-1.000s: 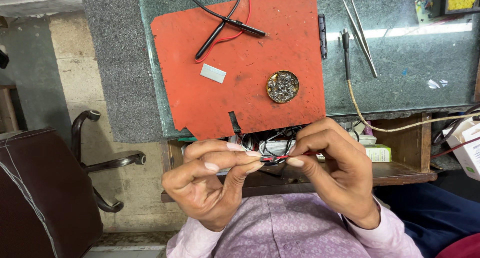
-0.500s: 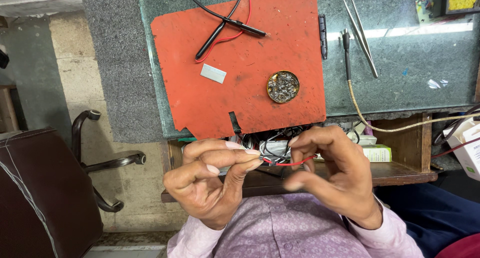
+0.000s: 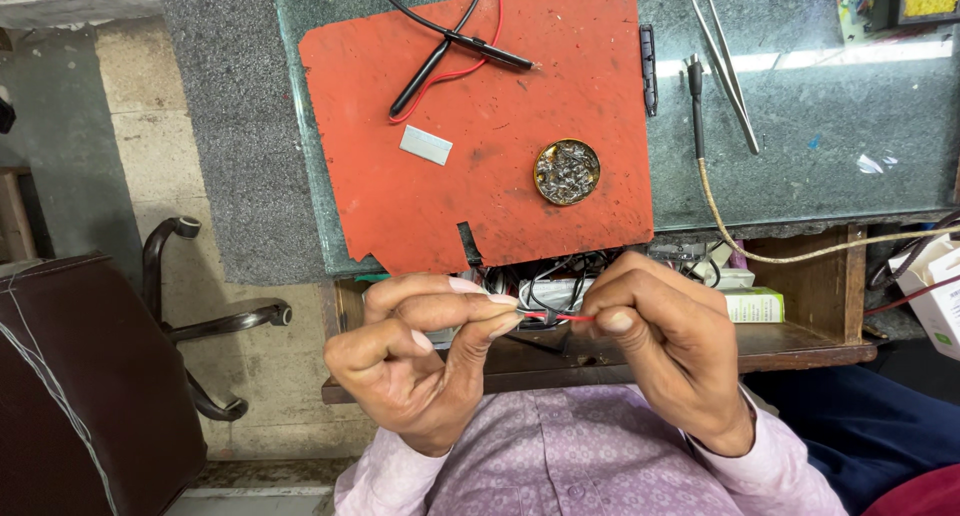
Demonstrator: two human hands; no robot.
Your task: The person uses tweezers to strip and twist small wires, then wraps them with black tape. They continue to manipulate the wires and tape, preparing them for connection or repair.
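Grey-green stone tabletop (image 3: 820,126), polished and speckled, carrying a ragged-edged orange-red mat (image 3: 480,126), matte and pitted with small marks. On the mat: black probe leads (image 3: 450,46) crossed with a thin red cable, a round brass tin (image 3: 567,172) packed with crinkled metal wool, a small pale rectangular chip (image 3: 426,145). Beside the mat, slim steel tweezers (image 3: 728,66), smooth and pointed. Below, an open wooden drawer (image 3: 800,316) crowded with tangled wires. Over the drawer, left hand (image 3: 420,361) and right hand (image 3: 665,351), fingers of both pinched narrow onto a short thin red wire (image 3: 560,317) stretched taut between them. Judged as mid-way through: wire gripped at both ends, not yet joined to anything in view; bare ends too small to tell.
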